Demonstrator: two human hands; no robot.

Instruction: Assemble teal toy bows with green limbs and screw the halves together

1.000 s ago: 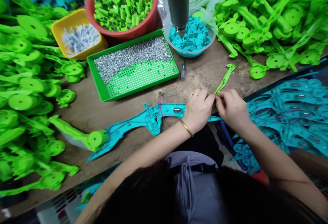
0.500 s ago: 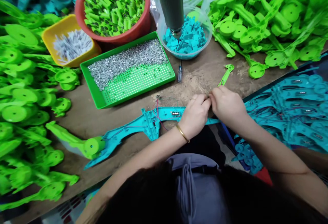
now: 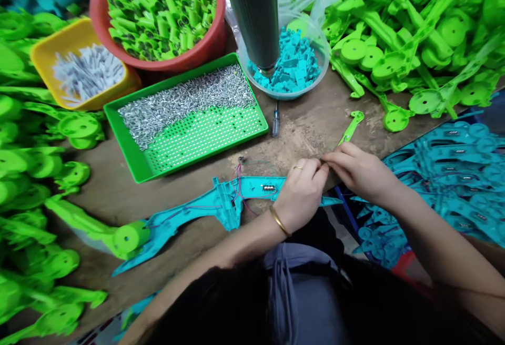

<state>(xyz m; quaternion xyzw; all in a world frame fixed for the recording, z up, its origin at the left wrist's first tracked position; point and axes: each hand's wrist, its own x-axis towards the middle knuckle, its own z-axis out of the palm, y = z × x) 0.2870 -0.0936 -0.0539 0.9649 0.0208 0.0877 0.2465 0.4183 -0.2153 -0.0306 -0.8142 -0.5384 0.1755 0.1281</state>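
Note:
My left hand point(image 3: 303, 192), with a ring and a gold bangle, is closed over the right part of a long blue plastic shell half point(image 3: 197, 208). Its fingertips meet those of my right hand point(image 3: 359, 171), which is closed in a pinch. Whatever lies between the fingertips is too small and covered to make out. Red and dark wires point(image 3: 238, 179) loop over the shell and end at a small metal piece point(image 3: 241, 160) on the table. A silver spring-like part point(image 3: 269, 188) sits in the shell. Just beyond my right hand lies a slim green plastic part point(image 3: 351, 127).
A green tray point(image 3: 205, 140) of small metal screws or pins stands ahead, with a screwdriver point(image 3: 275, 124) beside it. Behind are a red tub point(image 3: 158, 61), a yellow bin point(image 3: 47, 56), a clear bowl point(image 3: 324, 66) and a dark hanging tool point(image 3: 252, 13). Green parts point(image 3: 426, 34) pile up on both sides.
The camera view has shifted slightly, moving the left-side containers left. My right hand's fingers have straightened a little and its knuckles sit farther from my left hand; the fingertips still meet.

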